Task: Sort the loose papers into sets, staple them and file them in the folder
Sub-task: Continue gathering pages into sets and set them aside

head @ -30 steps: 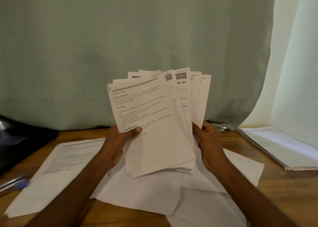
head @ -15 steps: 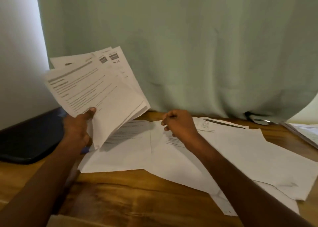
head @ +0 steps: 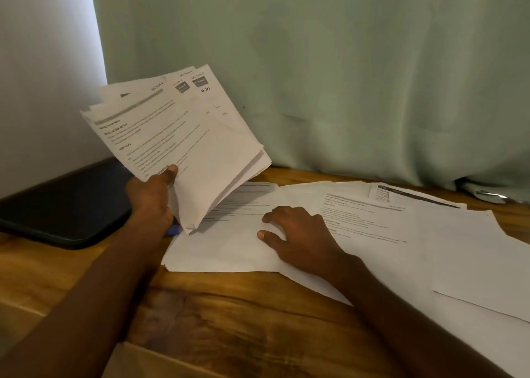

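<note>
Our left hand [head: 150, 195] grips a fanned sheaf of printed papers [head: 183, 136] by its lower edge, thumb pressed on the front page, fingers curled behind; the sheaf rises tilted above and beyond that hand, clear of the wooden table [head: 229, 314]. Our right hand [head: 298, 235] lies palm down with fingers loosely spread on the loose sheets [head: 372, 228] scattered on the table, holding nothing; these sheets run under it and spread out to its right. A dark folder [head: 66, 205] lies flat to the left of our left hand. Something small and blue [head: 174, 230] peeks out just below that hand; we cannot tell what it is. A pale green curtain [head: 315, 76] hangs beyond both hands.
</note>
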Demonstrator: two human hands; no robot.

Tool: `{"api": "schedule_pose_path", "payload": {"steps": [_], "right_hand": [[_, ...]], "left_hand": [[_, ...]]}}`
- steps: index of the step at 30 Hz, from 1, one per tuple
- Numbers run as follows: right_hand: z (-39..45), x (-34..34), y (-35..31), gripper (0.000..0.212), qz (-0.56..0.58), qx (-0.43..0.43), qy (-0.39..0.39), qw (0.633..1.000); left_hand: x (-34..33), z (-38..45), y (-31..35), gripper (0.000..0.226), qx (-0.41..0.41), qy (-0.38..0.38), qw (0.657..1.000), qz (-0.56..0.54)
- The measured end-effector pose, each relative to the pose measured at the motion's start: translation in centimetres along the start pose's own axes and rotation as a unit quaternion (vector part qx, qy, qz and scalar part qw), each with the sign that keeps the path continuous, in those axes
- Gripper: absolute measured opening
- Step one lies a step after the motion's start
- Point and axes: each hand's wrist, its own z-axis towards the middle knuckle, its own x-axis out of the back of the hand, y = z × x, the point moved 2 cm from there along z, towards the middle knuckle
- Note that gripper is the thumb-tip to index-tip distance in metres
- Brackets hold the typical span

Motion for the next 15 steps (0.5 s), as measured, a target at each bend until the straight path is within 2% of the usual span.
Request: {"api": "schedule_pose_path", "payload": {"steps": [3, 6, 8, 10, 12, 15], "right_hand": [[0.2, 0.0, 0.4, 0.062, 0.007, -0.011, 0.008, 1.0], [0.1, 0.1, 0.0, 0.093, 0.005, -0.046, -0.01, 0.999], [0.0, 0.2, -0.5, 0.102, -0.014, -0.066, -0.035, 0.997], [0.2, 0.6, -1.1, 0.101, -0.018, -0.087, -0.049, 0.995], [0.3, 1.0, -1.3, 0.092, 0.017, -0.109, -0.026, 0.994], [0.4, 1.4, -1.0, 0.077, 0.092, -0.134, 0.02, 0.986]], "left_hand": [[-0.2, -0.4, -0.1, 0.032, 0.002, -0.011, 1.0, 0.012], [-0.3, -0.5, -0.1, 0.031, -0.01, -0.016, 0.999, 0.032], [-0.3, -0.7, 0.1, 0.032, -0.014, -0.019, 0.999, 0.035], [-0.3, -0.9, 0.3, 0.033, -0.02, -0.032, 0.999, 0.034], [-0.4, -1.0, 0.4, 0.034, -0.018, -0.051, 0.998, 0.023], [-0.8, -1.3, 0.9, 0.05, -0.008, -0.14, 0.99, -0.021]]}}
